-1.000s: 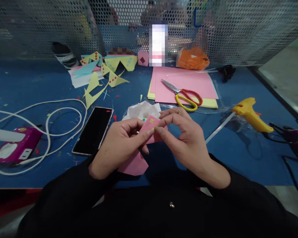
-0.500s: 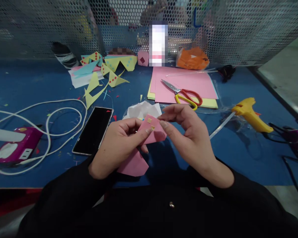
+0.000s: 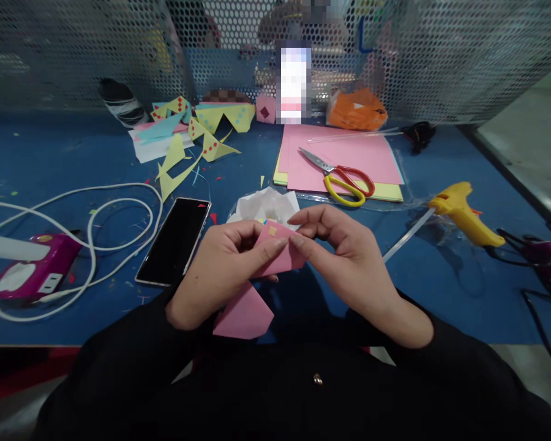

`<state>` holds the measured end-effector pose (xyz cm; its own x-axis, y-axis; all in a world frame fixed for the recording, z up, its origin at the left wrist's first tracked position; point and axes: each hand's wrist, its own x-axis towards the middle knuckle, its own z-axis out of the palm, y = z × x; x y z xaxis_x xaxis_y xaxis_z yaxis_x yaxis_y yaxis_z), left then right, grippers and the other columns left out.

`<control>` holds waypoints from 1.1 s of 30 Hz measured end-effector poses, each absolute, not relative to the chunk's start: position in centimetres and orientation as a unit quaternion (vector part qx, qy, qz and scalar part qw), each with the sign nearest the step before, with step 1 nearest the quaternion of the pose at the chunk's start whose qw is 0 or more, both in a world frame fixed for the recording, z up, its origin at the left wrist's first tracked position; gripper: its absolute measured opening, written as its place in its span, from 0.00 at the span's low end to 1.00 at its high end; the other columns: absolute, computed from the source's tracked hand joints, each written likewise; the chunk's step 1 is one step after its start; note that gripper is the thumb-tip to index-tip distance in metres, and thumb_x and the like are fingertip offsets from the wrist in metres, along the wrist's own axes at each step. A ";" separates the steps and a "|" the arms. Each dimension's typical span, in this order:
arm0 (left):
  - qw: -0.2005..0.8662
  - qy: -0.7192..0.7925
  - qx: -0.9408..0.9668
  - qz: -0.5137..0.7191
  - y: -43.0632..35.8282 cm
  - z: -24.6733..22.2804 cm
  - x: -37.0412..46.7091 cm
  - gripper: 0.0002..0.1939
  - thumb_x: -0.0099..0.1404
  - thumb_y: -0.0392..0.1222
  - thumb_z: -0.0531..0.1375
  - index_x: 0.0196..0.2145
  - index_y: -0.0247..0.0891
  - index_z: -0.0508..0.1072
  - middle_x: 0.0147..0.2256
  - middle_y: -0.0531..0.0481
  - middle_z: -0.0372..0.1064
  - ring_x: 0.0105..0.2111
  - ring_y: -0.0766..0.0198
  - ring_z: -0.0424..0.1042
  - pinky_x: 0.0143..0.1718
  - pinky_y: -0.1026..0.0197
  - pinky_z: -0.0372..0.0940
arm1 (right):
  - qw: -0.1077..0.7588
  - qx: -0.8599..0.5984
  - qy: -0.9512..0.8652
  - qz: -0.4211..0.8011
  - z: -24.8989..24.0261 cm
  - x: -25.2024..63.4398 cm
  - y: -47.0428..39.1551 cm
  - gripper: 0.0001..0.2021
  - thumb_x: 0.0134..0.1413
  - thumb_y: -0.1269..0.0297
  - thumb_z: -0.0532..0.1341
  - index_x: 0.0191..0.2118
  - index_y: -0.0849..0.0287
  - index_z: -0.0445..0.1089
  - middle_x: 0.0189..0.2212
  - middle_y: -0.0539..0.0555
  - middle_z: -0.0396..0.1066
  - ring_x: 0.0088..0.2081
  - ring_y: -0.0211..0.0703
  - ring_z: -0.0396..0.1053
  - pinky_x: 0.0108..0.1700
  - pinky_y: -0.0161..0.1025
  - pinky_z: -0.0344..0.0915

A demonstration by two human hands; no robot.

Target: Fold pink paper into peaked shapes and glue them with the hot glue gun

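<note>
A cut piece of pink paper (image 3: pixel 280 260) is between my two hands, with a small yellow square on its upper left part. My left hand (image 3: pixel 224 263) grips it, thumb on top. A lower flap of the same pink colour hangs beneath that hand; my fingers hide how the two parts join. My right hand (image 3: pixel 344 257) pinches the paper's right upper edge between thumb and fingers, its thumb tip close to the left thumb. Just behind the hands lies crumpled white paper (image 3: pixel 266 202) with small coloured bits in it.
Scissors (image 3: pixel 337 174) lie on a stack of coloured sheets (image 3: pixel 303 138). To the right is a yellow glue gun (image 3: pixel 463 214) with its cord. A phone (image 3: pixel 174 242), a white cable (image 3: pixel 92 245) and a purple power strip (image 3: pixel 37 266) are left. Decorated paper pieces (image 3: pixel 224 116) lie behind.
The pink paper has tilted and dropped slightly, and its lower flap hangs a little lower. My right fingertips have shifted left on its edge, near my left thumb.
</note>
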<state>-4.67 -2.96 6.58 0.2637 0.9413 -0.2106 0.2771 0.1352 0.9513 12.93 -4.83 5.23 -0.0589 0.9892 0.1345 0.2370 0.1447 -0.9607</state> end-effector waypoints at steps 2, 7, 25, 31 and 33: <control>0.512 0.528 0.606 0.301 -3.0 6.6 -4.7 0.16 0.61 0.53 0.64 0.33 0.36 0.78 0.31 0.49 0.75 0.29 0.64 0.71 0.29 0.65 0.68 | 0.460 -0.505 -0.600 0.417 5.2 12.9 -4.9 0.08 0.58 0.66 0.62 0.43 0.58 0.70 0.29 0.47 0.73 0.32 0.36 0.72 0.36 0.37 0.68; 0.515 0.520 0.610 0.305 -2.9 6.5 -4.8 0.16 0.62 0.53 0.64 0.29 0.36 0.76 0.30 0.50 0.75 0.30 0.64 0.71 0.31 0.63 0.65 | 0.466 -0.499 -0.595 0.425 5.1 12.8 -4.9 0.08 0.58 0.66 0.62 0.44 0.59 0.70 0.29 0.47 0.72 0.32 0.37 0.72 0.37 0.38 0.68; 0.539 0.512 0.587 0.320 -2.8 6.5 -4.8 0.16 0.63 0.53 0.64 0.28 0.38 0.76 0.27 0.53 0.73 0.28 0.67 0.67 0.30 0.66 0.62 | 0.469 -0.501 -0.603 0.408 5.4 12.7 -5.0 0.07 0.58 0.70 0.60 0.42 0.58 0.69 0.25 0.44 0.70 0.28 0.35 0.70 0.35 0.37 0.66; 0.543 0.507 0.587 0.322 -2.9 6.7 -4.8 0.17 0.61 0.55 0.64 0.28 0.37 0.76 0.27 0.53 0.72 0.27 0.67 0.66 0.29 0.66 0.61 | 0.470 -0.506 -0.601 0.403 5.5 12.7 -5.0 0.07 0.57 0.70 0.59 0.42 0.58 0.69 0.24 0.44 0.69 0.28 0.35 0.70 0.35 0.37 0.65; 0.527 0.515 0.601 0.309 -2.9 6.5 -4.8 0.16 0.61 0.54 0.65 0.30 0.37 0.76 0.29 0.52 0.74 0.28 0.67 0.68 0.30 0.66 0.62 | 0.465 -0.505 -0.606 0.401 5.3 12.7 -5.1 0.07 0.58 0.70 0.60 0.43 0.59 0.69 0.25 0.44 0.70 0.29 0.35 0.70 0.36 0.37 0.65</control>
<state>-4.79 -2.91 6.50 0.2788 0.9448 -0.1719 0.2936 0.0866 0.9520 12.69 -5.06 5.31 -0.0560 0.9858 0.1581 0.2384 0.1670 -0.9567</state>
